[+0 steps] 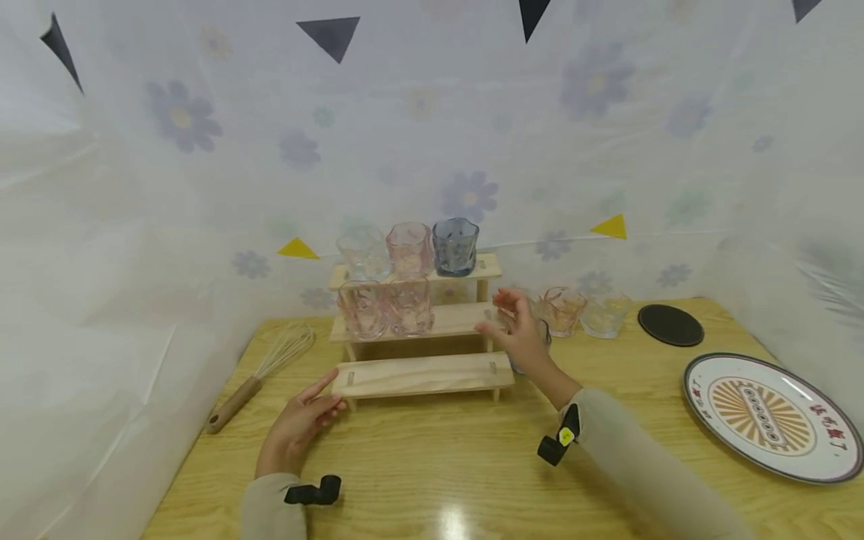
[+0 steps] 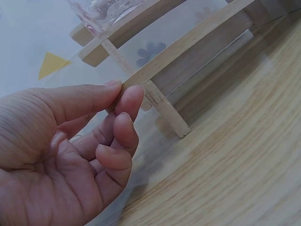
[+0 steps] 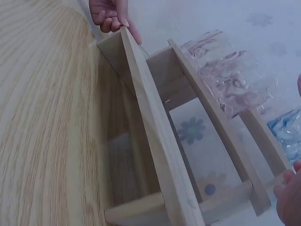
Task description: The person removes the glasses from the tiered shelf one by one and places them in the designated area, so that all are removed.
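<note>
A three-step wooden display rack (image 1: 424,375) stands on the table. My left hand (image 1: 301,421) pinches the left end of its lowest step between thumb and index finger, as the left wrist view shows closely. My right hand (image 1: 521,330) is beside the right end of the middle step, thumb and fingers apart with nothing between them. On the top step stand a clear glass (image 1: 364,253), a pink glass (image 1: 409,251) and a blue glass (image 1: 455,247). Two pink glasses fill the left of the middle step, one a pink glass (image 1: 410,307). The lowest step is bare.
Right of the rack, a pinkish glass (image 1: 563,311) and a clear glass (image 1: 606,313) stand near another blue glass (image 1: 516,364), mostly hidden by my right hand. Farther right lie a black round mat (image 1: 670,325) and a patterned plate (image 1: 715,409). A whisk (image 1: 253,382) lies left.
</note>
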A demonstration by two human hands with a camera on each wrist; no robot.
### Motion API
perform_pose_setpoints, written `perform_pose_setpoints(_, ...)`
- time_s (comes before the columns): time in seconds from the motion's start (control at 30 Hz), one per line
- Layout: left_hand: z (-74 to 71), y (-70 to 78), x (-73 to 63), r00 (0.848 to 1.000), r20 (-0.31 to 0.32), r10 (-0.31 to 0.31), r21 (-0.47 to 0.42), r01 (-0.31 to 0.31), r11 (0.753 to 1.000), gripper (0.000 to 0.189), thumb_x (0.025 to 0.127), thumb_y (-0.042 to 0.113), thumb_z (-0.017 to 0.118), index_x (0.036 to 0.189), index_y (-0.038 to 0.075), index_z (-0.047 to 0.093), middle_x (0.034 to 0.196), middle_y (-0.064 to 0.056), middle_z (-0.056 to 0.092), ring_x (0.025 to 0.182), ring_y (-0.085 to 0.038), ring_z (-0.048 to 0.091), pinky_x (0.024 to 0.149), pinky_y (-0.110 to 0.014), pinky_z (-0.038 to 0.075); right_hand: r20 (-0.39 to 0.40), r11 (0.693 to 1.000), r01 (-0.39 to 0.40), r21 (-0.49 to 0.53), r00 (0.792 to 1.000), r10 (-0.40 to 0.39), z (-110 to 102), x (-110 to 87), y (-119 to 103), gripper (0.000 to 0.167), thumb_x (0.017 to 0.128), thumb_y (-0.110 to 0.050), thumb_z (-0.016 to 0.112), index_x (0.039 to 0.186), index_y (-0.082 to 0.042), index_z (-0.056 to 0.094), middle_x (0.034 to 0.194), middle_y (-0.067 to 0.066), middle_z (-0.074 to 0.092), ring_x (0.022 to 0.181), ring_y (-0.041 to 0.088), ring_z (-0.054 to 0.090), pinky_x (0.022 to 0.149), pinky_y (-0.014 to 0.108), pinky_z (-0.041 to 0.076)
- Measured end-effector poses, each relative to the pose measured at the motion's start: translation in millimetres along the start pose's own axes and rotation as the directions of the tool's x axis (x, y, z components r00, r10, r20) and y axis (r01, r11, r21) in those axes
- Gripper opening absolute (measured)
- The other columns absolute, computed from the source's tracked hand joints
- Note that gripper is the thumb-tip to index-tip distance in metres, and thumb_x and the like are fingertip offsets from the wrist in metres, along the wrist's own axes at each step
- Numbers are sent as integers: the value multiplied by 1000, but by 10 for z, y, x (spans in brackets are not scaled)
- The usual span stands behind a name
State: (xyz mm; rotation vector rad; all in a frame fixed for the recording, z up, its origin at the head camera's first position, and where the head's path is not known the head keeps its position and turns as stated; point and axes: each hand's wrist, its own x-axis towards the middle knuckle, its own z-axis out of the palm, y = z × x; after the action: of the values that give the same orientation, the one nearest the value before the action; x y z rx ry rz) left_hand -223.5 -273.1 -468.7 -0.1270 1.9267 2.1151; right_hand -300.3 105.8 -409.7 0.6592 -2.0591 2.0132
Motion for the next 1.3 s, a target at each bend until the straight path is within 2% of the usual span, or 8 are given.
perform_pose_setpoints(0.13, 14, 5, -4, 1000, -11, -7, 6, 7, 1000, 63, 94, 11, 59, 150, 18, 30, 87, -1, 71, 76, -8, 60, 62, -21, 43, 40, 999, -34, 12, 999, 33, 203, 63, -164, 68, 85, 5, 66, 140, 5, 25, 134, 25, 32, 129, 37, 31, 110, 47, 24)
perform_pose_setpoints(0.33, 29, 26, -22, 1000, -26, -16, 4, 16, 1000, 63, 93, 11, 60, 149, 18, 31, 87, -2, 71, 76, -8, 60, 62, -21, 44, 92, 997, -64, -48, 993, 68, 451, 168, -379, 72, 83, 3, 68, 141, 6, 24, 133, 27, 34, 127, 39, 34, 109, 49, 25)
perform_pose_setpoints(0.57, 22, 23, -21, 1000, -21, -20, 13, 20, 1000, 64, 93, 12, 60, 149, 18, 31, 86, 0, 71, 76, -8, 61, 63, -21, 44, 121, 992, -36, -123, 991, 51, 659, 398, -52, 81, 82, -17, 76, 144, -4, 26, 134, 21, 37, 127, 32, 38, 107, 45, 30)
perform_pose_setpoints(0.8, 32, 20, -3, 999, -29, -21, 17, 22, 1000, 62, 94, 11, 60, 149, 18, 32, 84, 1, 70, 75, -8, 61, 62, -21, 45, 114, 983, -16, -181, 993, 37, 860, 504, -46, 85, 80, -18, 77, 145, 0, 24, 129, 19, 39, 120, 32, 42, 103, 45, 35)
perform_pose_setpoints(0.97, 37, 35, -13, 1000, -26, -18, 16, 18, 1000, 63, 94, 11, 59, 150, 17, 30, 84, 1, 70, 75, -7, 61, 62, -20, 45, 103, 988, -47, -149, 993, 62, 953, 547, -35, 82, 81, -18, 76, 145, -3, 26, 129, 19, 39, 119, 35, 40, 99, 47, 37)
perform_pose_setpoints(1.1, 41, 43, -19, 1000, -16, -20, 5, 21, 1000, 62, 95, 10, 57, 150, 17, 30, 85, 1, 70, 75, -7, 60, 62, -20, 44, 81, 985, -82, -154, 992, 95, 1003, 566, -18, 82, 81, -21, 76, 145, -6, 27, 132, 15, 39, 122, 30, 41, 100, 45, 38)
perform_pose_setpoints(1.3, 25, 44, -16, 1000, -4, -17, -4, 17, 1000, 62, 95, 9, 57, 150, 16, 29, 85, 1, 70, 75, -7, 60, 62, -20, 44, 42, 981, -79, -177, 995, 88, 1063, 598, 14, 82, 81, -23, 77, 144, -5, 28, 125, 15, 42, 112, 27, 44, 95, 41, 41)
